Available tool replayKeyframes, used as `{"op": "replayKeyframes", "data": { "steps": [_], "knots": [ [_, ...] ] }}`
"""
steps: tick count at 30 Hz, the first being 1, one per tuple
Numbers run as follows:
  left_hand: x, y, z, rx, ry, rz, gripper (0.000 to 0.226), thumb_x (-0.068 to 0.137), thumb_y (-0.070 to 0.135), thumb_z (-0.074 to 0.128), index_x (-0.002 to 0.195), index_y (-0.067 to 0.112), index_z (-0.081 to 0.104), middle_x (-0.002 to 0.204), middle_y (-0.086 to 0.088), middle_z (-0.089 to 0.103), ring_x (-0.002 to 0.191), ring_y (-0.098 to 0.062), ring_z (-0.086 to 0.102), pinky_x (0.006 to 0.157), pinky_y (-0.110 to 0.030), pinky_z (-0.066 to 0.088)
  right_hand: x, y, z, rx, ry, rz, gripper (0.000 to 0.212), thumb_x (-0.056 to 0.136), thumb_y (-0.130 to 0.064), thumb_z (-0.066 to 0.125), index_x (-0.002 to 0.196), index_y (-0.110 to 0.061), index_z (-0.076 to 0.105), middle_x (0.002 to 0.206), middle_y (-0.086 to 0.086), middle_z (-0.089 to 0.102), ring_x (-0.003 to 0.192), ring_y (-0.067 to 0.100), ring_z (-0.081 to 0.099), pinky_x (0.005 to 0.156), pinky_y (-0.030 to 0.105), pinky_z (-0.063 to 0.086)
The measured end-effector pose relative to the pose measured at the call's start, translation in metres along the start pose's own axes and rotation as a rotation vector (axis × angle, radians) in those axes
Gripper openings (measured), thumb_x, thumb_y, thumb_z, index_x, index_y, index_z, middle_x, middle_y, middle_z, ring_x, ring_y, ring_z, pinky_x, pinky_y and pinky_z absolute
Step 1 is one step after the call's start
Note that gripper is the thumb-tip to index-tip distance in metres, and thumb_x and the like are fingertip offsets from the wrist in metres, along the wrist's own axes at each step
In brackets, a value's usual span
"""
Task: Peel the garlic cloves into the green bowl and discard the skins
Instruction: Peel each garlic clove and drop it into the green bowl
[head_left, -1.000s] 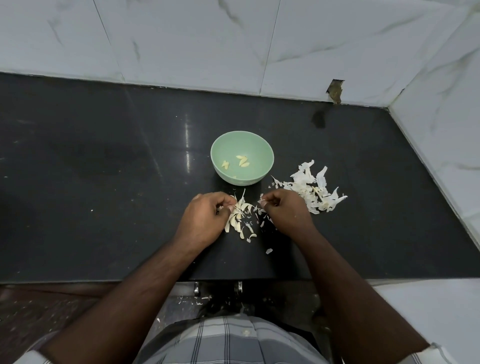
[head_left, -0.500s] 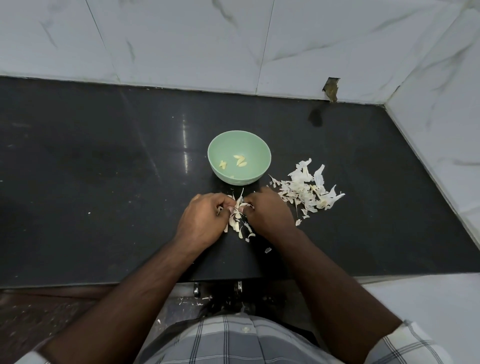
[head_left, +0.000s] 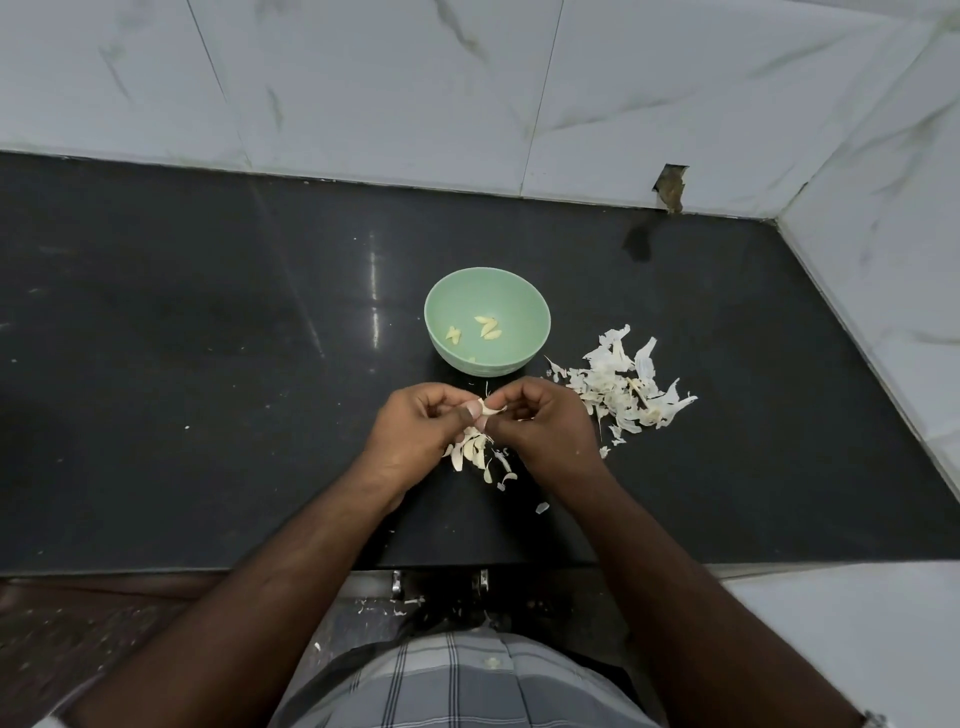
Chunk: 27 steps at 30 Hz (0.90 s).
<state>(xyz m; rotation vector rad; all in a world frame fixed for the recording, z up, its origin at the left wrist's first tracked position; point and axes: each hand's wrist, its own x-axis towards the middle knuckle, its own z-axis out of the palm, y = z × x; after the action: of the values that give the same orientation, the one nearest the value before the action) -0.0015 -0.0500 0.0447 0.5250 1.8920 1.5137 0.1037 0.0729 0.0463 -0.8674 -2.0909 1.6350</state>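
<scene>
One garlic clove (head_left: 488, 409) is pinched between both hands just above the tabletop (head_left: 208, 364), the left hand (head_left: 421, 436) and right hand (head_left: 545, 431) with fingers curled on it. Beyond sits the green bowl (head_left: 441, 332) holding peeled cloves (head_left: 488, 327); skins (head_left: 623, 389) lie at right.

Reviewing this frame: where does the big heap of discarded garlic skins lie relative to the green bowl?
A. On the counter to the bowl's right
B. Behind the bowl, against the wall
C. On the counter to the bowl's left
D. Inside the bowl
A. The big heap of skins lies on the black counter to the right of the green bowl, which holds only a few peeled cloves.
</scene>
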Motion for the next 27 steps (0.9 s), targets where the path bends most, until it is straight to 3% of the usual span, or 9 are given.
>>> {"op": "replayKeyframes", "data": {
  "steps": [3,6,9,13,18,24,27],
  "knots": [
    [0.001,-0.002,-0.001,-0.107,-0.012,-0.044,0.011,0.088,0.009,0.074,0.099,0.010,0.077,0.083,-0.018,0.073,0.070,-0.015,0.061,0.057,-0.017,0.049,-0.003,0.001,0.003,0.101,-0.021,0.013,0.016,0.077,-0.004,0.082,0.081,-0.017,0.074,0.071,-0.002,0.073,0.064,0.006,0.065,0.065,0.024,0.052],
    [0.002,-0.006,-0.003,-0.098,-0.010,-0.036,0.010,0.086,0.011,0.076,0.096,0.013,0.078,0.086,-0.021,0.074,0.069,-0.014,0.061,0.055,-0.015,0.046,-0.004,0.002,0.003,0.140,-0.034,0.039,0.019,0.081,-0.002,0.078,0.089,-0.019,0.074,0.079,0.002,0.076,0.073,0.009,0.069,0.072,0.026,0.055],
    [0.001,-0.008,-0.002,-0.072,0.003,-0.029,0.005,0.086,0.011,0.077,0.089,0.013,0.078,0.081,-0.019,0.073,0.067,-0.012,0.062,0.056,-0.015,0.046,-0.004,0.002,0.002,0.089,-0.056,0.016,0.026,0.082,-0.002,0.077,0.091,-0.026,0.073,0.080,-0.005,0.075,0.077,0.005,0.071,0.077,0.025,0.057],
    [0.002,-0.009,-0.001,-0.025,0.044,-0.019,0.005,0.090,0.011,0.073,0.085,0.013,0.074,0.069,-0.008,0.070,0.062,-0.009,0.061,0.055,-0.015,0.045,-0.002,0.002,0.001,0.025,-0.039,0.008,0.021,0.086,0.000,0.072,0.099,-0.016,0.077,0.079,-0.010,0.073,0.069,-0.003,0.065,0.072,0.020,0.053],
    [-0.001,-0.007,0.000,-0.013,0.006,0.035,0.019,0.084,0.002,0.076,0.098,0.016,0.077,0.085,-0.002,0.076,0.072,-0.006,0.069,0.064,-0.017,0.051,-0.002,0.001,0.003,0.099,0.025,0.029,0.013,0.078,-0.008,0.077,0.078,-0.020,0.074,0.076,0.004,0.075,0.072,0.015,0.068,0.077,0.041,0.057],
    [-0.006,0.001,0.005,-0.099,0.005,0.115,0.017,0.084,0.000,0.076,0.095,0.013,0.078,0.076,-0.002,0.076,0.067,-0.006,0.070,0.062,-0.017,0.052,-0.005,-0.010,0.000,0.243,0.024,0.030,0.005,0.080,0.003,0.075,0.085,0.000,0.075,0.069,0.006,0.071,0.063,0.010,0.063,0.064,0.024,0.051],
    [-0.005,0.001,0.006,-0.070,0.027,0.132,0.021,0.084,0.002,0.077,0.089,0.022,0.078,0.077,-0.002,0.077,0.073,-0.012,0.072,0.070,-0.024,0.056,-0.005,-0.012,-0.003,0.199,0.029,0.016,0.004,0.076,-0.006,0.078,0.080,-0.008,0.077,0.069,0.011,0.072,0.063,0.014,0.062,0.065,0.028,0.050]
  ]
}}
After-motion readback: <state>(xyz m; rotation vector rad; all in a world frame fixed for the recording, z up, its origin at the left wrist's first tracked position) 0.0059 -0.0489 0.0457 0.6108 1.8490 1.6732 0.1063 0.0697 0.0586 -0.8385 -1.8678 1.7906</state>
